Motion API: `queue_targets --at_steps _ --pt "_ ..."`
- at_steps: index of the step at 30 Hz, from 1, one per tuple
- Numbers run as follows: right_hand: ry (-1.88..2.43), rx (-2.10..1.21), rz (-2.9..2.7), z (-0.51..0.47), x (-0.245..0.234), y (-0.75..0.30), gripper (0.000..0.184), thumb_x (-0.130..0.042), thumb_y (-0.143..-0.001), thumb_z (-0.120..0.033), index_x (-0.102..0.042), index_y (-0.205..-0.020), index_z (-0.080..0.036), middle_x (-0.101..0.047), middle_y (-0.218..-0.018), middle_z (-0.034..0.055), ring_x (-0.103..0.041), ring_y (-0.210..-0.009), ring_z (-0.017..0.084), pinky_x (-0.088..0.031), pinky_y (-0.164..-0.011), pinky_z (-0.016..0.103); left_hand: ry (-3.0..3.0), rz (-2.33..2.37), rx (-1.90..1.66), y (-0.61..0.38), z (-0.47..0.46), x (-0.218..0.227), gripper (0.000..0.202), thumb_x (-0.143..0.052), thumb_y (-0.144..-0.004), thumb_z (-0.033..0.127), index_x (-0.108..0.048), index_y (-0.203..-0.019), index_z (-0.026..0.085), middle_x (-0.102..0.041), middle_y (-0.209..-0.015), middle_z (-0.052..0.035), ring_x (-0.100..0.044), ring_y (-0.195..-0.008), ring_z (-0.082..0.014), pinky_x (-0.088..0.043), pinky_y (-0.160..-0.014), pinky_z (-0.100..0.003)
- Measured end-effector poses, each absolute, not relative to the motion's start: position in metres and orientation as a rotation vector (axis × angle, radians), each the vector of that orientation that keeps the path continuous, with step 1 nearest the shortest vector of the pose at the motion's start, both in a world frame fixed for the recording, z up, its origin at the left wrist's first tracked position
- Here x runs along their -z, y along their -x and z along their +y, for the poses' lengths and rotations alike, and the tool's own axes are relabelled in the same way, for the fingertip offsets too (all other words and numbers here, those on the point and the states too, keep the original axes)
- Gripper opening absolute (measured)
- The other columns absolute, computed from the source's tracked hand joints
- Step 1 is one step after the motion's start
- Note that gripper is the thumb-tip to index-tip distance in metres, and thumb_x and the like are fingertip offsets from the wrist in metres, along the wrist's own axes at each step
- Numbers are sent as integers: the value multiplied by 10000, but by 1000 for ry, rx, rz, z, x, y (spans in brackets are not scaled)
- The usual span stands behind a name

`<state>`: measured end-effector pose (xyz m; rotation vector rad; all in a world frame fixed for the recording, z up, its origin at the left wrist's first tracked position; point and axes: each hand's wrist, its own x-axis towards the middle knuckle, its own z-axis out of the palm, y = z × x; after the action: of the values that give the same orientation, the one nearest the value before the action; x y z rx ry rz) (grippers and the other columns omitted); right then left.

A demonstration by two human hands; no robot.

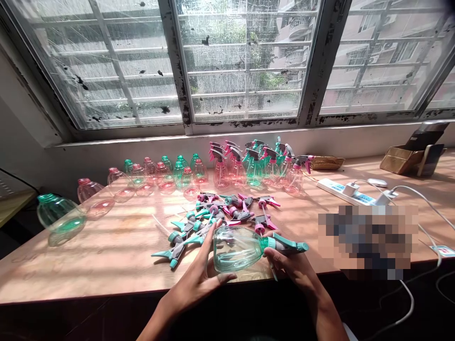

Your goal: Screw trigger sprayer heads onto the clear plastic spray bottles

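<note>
"What is the left hand (204, 274) doing?"
"It is cupping the green bottle (236, 253) at its base, while the right hand (286, 265) is grasping the teal-and-grey spray head (282, 244) by the neck."
"Where is the bottle lying?"
"Sideways, between both hands; loose spray heads (234, 211) are lying just beyond the grip."

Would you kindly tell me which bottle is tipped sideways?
The green bottle held between the left hand and right hand; the other bottles stand upright on the table.
</note>
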<state>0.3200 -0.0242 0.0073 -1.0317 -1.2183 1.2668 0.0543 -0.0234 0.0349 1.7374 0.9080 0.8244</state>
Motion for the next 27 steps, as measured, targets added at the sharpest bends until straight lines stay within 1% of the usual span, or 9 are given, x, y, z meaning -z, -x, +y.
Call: queue_targets --at_steps 6,9,12,15,18,20,22,24,27 --pt "1021 -1212 -1253 -22 -5 -321 436 -808 -782 -571 -633 -1011 -243 -527 -614 -54 -434 -510 128 -314 -460 256 -1659 834 -866 -57 -24 -34 1152 -764 -918 386 168 -1593 441 8 -1753 -58 -334 -1522 -383 -442 -1163 -461" --pt "1041 -1188 -1254 -21 -4 -321 463 -817 -765 -590 -644 -1014 -240 -512 -604 -61 -421 -491 122 -325 -454 257 -1665 844 -849 -55 -22 -31 1099 -731 -943 399 143 -1609 411 -60 -1750 -77 -344 -1517 -374 -449 -1153 -454" --pt "1053 -1192 -1248 -22 -5 -320 482 -823 -756 -603 -642 -1017 -240 -510 -587 -67 -428 -489 122 -332 -454 251 -1709 854 -847 -52 -21 -27 1000 -640 -995 452 136 -1620 367 -160 -1735 -106 -342 -1519 -355 -418 -1170 -469" --pt "1054 -1193 -1239 -24 -7 -319 483 -825 -752 -607 -636 -1001 -239 -520 -579 -70 -457 -499 126 -359 -470 249 -1780 887 -844 -50 -20 -25 961 -596 -1009 486 125 -1628 341 -189 -1727 -121 -338 -1522 -351 -353 -1204 -493" --pt "1024 -1223 -1239 -25 -9 -319 469 -825 -758 -597 -623 -974 -233 -526 -570 -71 -456 -490 117 -354 -458 237 -1808 926 -806 -50 -20 -27 1060 -659 -969 496 164 -1618 336 -166 -1732 -116 -275 -1548 -365 -305 -1226 -515" --pt "1011 -1253 -1237 -25 -8 -319 472 -828 -755 -596 -613 -965 -232 -530 -566 -71 -448 -482 111 -341 -447 227 -1810 940 -793 -50 -21 -30 1143 -713 -919 530 176 -1613 348 -106 -1744 -91 -186 -1573 -377 -246 -1248 -534" --pt "1006 -1264 -1239 -24 -8 -319 478 -831 -751 -598 -610 -966 -233 -535 -568 -70 -448 -483 111 -339 -448 225 -1801 930 -809 -50 -21 -33 1141 -704 -899 589 147 -1622 354 -42 -1751 -62 -89 -1588 -382 -201 -1263 -539" --pt "1001 -1265 -1244 -24 -7 -320 473 -827 -755 -600 -611 -963 -233 -539 -573 -68 -454 -487 115 -341 -452 228 -1772 913 -828 -50 -22 -35 1086 -667 -914 612 104 -1633 355 -19 -1751 -43 -11 -1590 -380 -229 -1259 -538" --pt "996 -1276 -1238 -24 -7 -321 465 -838 -751 -585 -610 -956 -236 -542 -577 -66 -458 -497 121 -344 -462 234 -1756 903 -832 -50 -21 -36 1062 -714 -915 531 41 -1643 368 -16 -1751 -29 53 -1583 -379 -287 -1247 -527"
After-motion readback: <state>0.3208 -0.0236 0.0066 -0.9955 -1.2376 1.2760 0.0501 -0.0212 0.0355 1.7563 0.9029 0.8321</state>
